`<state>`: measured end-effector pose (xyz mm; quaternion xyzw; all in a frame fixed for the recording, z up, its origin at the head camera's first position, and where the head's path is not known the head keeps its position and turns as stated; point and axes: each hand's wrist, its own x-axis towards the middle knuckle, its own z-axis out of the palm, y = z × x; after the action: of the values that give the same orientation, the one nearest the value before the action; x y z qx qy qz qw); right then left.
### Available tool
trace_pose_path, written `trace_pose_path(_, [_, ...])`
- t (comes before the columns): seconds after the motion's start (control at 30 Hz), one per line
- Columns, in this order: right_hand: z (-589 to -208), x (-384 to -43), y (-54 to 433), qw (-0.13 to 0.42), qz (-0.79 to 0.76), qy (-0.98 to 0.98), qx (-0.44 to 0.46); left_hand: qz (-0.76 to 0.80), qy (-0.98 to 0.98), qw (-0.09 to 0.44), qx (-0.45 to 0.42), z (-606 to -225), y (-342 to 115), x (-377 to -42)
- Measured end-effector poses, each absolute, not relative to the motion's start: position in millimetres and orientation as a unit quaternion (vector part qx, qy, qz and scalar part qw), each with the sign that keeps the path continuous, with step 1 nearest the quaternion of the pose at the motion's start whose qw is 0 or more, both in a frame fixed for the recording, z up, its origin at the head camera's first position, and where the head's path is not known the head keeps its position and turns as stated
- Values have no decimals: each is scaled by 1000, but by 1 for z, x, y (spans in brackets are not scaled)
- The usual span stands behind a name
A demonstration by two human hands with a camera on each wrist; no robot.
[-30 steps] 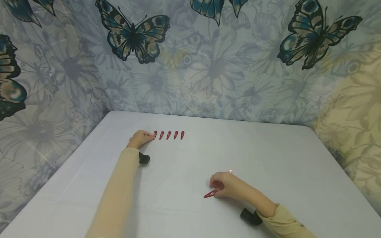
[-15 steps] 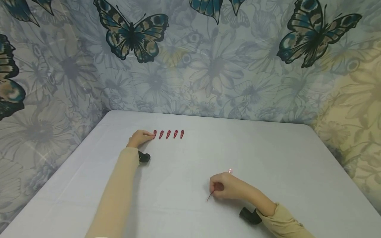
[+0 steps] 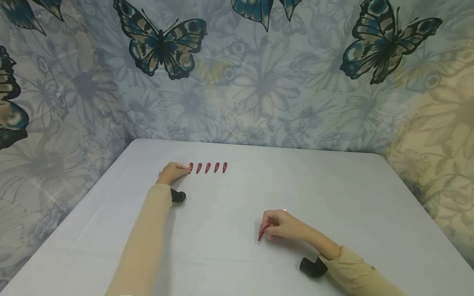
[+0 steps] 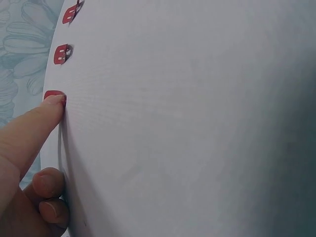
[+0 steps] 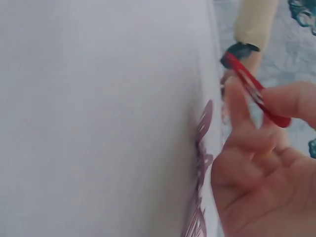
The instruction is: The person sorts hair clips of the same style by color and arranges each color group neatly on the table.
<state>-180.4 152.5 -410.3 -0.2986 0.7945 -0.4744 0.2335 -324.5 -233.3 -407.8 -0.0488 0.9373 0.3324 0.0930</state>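
Red clips (image 3: 207,167), five of them, lie in a short, evenly spaced row toward the far edge of the white table (image 3: 333,185) in the head view, their narrow ends toward the person. At the row's left end, the left hand (image 3: 172,172) reaches out with its fingertips on the end clip (image 3: 191,167). Well apart from it, nearer the person and to the right, the right hand (image 3: 285,224) pinches a sixth clip (image 3: 262,232), which slants down to the left; whether its tip meets the table is hard to tell. Beige sleeves (image 3: 144,238) cover the arms, and a black device (image 3: 178,196) sits at each wrist. Behind, the wall (image 3: 266,90) carries pale flowers and large teal, black and tan butterflies (image 3: 161,47). In the left wrist view, one straight digit of the left hand rests on the end clip, partly covering it, while two fingers (image 4: 48,182) bend lower down, apart from the clip; two more of the row lie beyond. In the right wrist view, somewhat blurred, the sixth clip is gripped by the right hand, slanting in front of the left arm's device, with pink shapes (image 5: 206,118) near the hand, too unclear to name.
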Motion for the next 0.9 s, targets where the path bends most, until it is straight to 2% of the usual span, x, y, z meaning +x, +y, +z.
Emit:
trace_pose_path(0.2, [-406, -184, 154, 264, -501, 777, -275, 336, 935, 95, -57, -407, -234, -325])
trace_pose_path(0.5, [-393, -201, 157, 192, -430, 845, -253, 338, 934, 99, -70, -405, -231, -324])
trace_pose_path(0.73, [-379, -230, 159, 193, -408, 875, -177, 334, 935, 98, -69, -405, -231, -325])
trace_pose_path(0.9, [-373, -246, 159, 193, -429, 868, -157, 335, 934, 98, -68, -405, -231, -323])
